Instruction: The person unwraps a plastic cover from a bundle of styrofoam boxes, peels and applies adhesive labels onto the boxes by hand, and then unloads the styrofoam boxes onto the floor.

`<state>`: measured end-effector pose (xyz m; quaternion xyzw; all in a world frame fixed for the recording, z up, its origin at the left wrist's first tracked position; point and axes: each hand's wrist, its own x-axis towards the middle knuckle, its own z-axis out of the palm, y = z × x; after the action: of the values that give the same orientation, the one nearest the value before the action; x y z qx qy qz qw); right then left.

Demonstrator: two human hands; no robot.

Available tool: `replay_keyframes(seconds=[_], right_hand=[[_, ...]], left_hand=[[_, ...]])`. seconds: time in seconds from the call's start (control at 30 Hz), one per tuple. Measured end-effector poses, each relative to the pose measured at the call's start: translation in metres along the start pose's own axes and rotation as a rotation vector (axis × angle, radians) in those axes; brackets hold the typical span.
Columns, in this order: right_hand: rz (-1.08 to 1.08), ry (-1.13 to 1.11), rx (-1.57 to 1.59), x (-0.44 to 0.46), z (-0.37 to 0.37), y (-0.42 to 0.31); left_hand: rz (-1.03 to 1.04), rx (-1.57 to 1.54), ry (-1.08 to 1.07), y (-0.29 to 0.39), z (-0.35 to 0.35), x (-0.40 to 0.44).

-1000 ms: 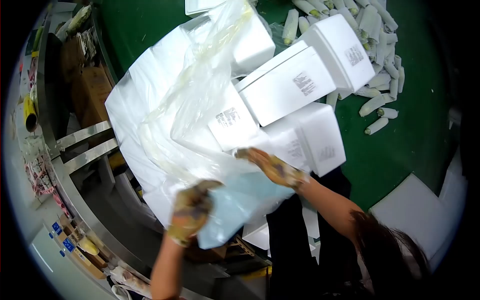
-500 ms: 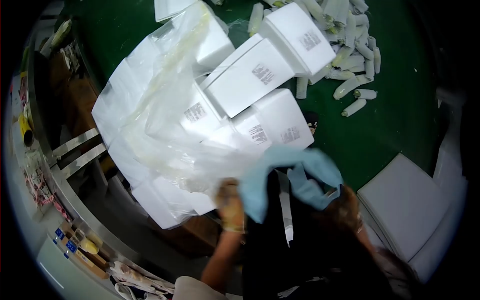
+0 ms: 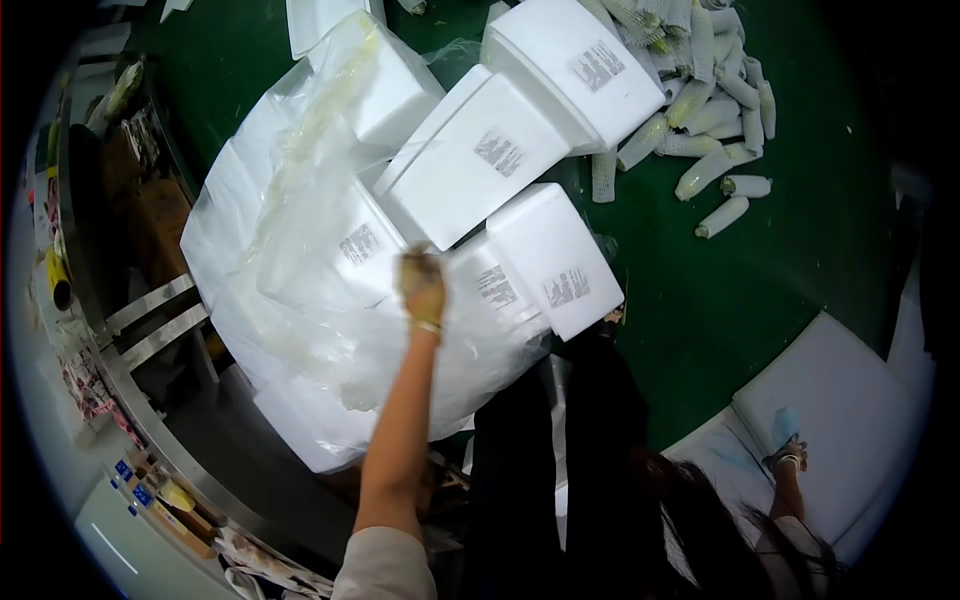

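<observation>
My left hand (image 3: 421,285), in a stained glove, is over the white foam boxes, at the edge of a clear plastic sheet (image 3: 330,345). Its fingers are smeared by motion, so its grip is unclear. The crumpled sheet spreads over several boxes on the left. Just right of this hand are a foam box with a printed label (image 3: 485,155) and another labelled box (image 3: 560,260). Far off at the lower right, my right hand (image 3: 788,456) is closed on a light blue sheet (image 3: 786,424), above flat white panels (image 3: 830,400).
Net-wrapped vegetables (image 3: 710,110) lie in a pile on the green floor (image 3: 740,290) at the upper right. A metal frame (image 3: 140,400) runs down the left side, with a cardboard box (image 3: 160,230) inside it. My dark-clothed legs (image 3: 515,480) are at the lower middle.
The blue sheet has gone from beside the boxes to the lower right with my right hand. My left hand, near my lap half a second ago, has moved up over the boxes.
</observation>
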<state>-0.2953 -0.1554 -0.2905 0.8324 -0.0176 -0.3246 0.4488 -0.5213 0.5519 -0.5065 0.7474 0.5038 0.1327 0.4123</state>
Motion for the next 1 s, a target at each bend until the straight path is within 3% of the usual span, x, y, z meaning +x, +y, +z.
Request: replay_keyframes(seconds=[0.03, 0.07, 0.1, 0.13, 0.17, 0.2, 0.23, 0.27, 0.3, 0.33, 0.47, 0.5, 0.53, 0.6, 0.63, 0.67, 0.7, 0.77, 0.8, 0.83, 0.9, 0.93, 0.97, 1.0], right_hand=[[0.052, 0.026, -0.144, 0.002, -0.010, -0.016], [-0.494, 0.455, -0.038, 0.057, 0.078, -0.015], [-0.574, 0.377, 0.291, 0.084, 0.088, -0.077], [-0.647, 0.286, 0.619, 0.107, 0.092, -0.140], [-0.730, 0.444, 0.703, 0.082, 0.030, -0.211], [-0.787, 0.260, 0.857, 0.079, -0.010, -0.271], [-0.842, 0.070, 1.003, 0.078, -0.042, -0.330], [-0.794, -0.035, 1.265, 0.064, -0.092, -0.367], [-0.736, -0.127, 1.532, 0.049, -0.142, -0.404], [-0.693, -0.014, 1.328, 0.021, -0.212, -0.409], [-0.799, 0.426, 1.641, 0.120, -0.276, -0.467], [-0.778, 0.550, 1.698, 0.137, -0.313, -0.463], [-0.755, 0.676, 1.744, 0.152, -0.352, -0.457], [-0.805, 0.321, 1.988, 0.184, -0.416, -0.441], [-0.780, 0.141, 2.076, 0.201, -0.441, -0.442], [-0.748, -0.003, 2.025, 0.192, -0.466, -0.438], [-0.843, -0.073, 1.923, 0.225, -0.472, -0.449], [-0.832, -0.173, 1.759, 0.242, -0.491, -0.471], [-1.000, -0.146, 1.580, 0.267, -0.495, -0.486], [-0.961, 0.058, 1.236, 0.267, -0.507, -0.493], [-0.945, -0.033, 1.250, 0.271, -0.516, -0.523], [-0.944, -0.068, 1.221, 0.280, -0.518, -0.529], [-0.961, -0.100, 1.189, 0.286, -0.520, -0.532], [-0.977, -0.134, 1.154, 0.292, -0.520, -0.534]], left_hand=[[-0.072, 0.242, 0.201, -0.030, -0.013, 0.016], [-0.280, 0.470, 0.229, -0.041, -0.032, 0.027], [-0.510, 0.440, 0.289, -0.052, -0.047, 0.031], [-0.456, 0.633, 0.414, -0.074, -0.056, 0.020], [-0.569, 0.592, 0.376, -0.064, -0.062, 0.013], [-0.684, 0.556, 0.334, -0.052, -0.069, 0.007], [-0.668, 0.592, 0.343, -0.063, -0.071, 0.006], [-0.658, 0.590, 0.357, -0.070, -0.074, 0.014], [-0.821, 0.533, 0.266, -0.078, -0.078, 0.021], [-0.983, 0.463, 0.173, -0.085, -0.082, 0.027], [-0.899, 0.468, 0.176, -0.122, -0.103, 0.061], [-0.998, 0.332, 0.160, -0.086, -0.113, 0.062], [-0.940, 0.406, 0.210, -0.074, -0.116, 0.060], [-0.896, 0.470, 0.277, -0.095, -0.106, 0.050], [-0.714, 0.687, 0.315, -0.131, -0.093, 0.048], [-0.531, 0.908, 0.342, -0.153, -0.089, 0.045], [-0.560, 0.919, 0.349, -0.135, -0.089, 0.040], [-0.777, 0.675, 0.431, -0.065, -0.070, 0.045], [-0.811, 0.677, 0.508, -0.060, -0.061, 0.049], [-0.835, 0.673, 0.530, -0.059, -0.062, 0.060], [-1.171, 0.171, 0.495, -0.066, -0.072, 0.068], [-1.130, 0.209, 0.539, -0.126, -0.066, 0.062], [-1.152, 0.220, 0.532, -0.126, -0.057, 0.058], [-0.993, 0.014, 0.529, -0.121, -0.050, 0.050]])
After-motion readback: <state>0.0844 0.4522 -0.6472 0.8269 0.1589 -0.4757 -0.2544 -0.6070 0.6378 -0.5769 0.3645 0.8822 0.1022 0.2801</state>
